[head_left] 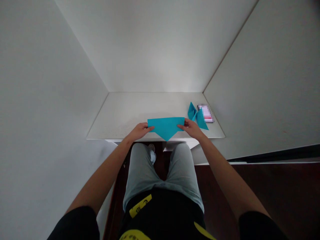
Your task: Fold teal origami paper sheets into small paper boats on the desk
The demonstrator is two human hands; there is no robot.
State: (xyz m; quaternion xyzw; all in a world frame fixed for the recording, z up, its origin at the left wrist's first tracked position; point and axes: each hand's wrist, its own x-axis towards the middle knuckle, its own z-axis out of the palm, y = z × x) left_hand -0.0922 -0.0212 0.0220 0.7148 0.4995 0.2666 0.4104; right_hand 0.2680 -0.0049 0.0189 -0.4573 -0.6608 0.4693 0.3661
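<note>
Here's a tight white alcove: a plain white back wall [155,50] catching a soft glow low down, tall white side walls [42,83] closing in, a white built-in desk [120,113] across the end, and dark reddish wood flooring [275,196] out on the right!

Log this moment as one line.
left hand, right hand | holding teal folded paper | beside: second teal folded paper | on white tabletop
</note>
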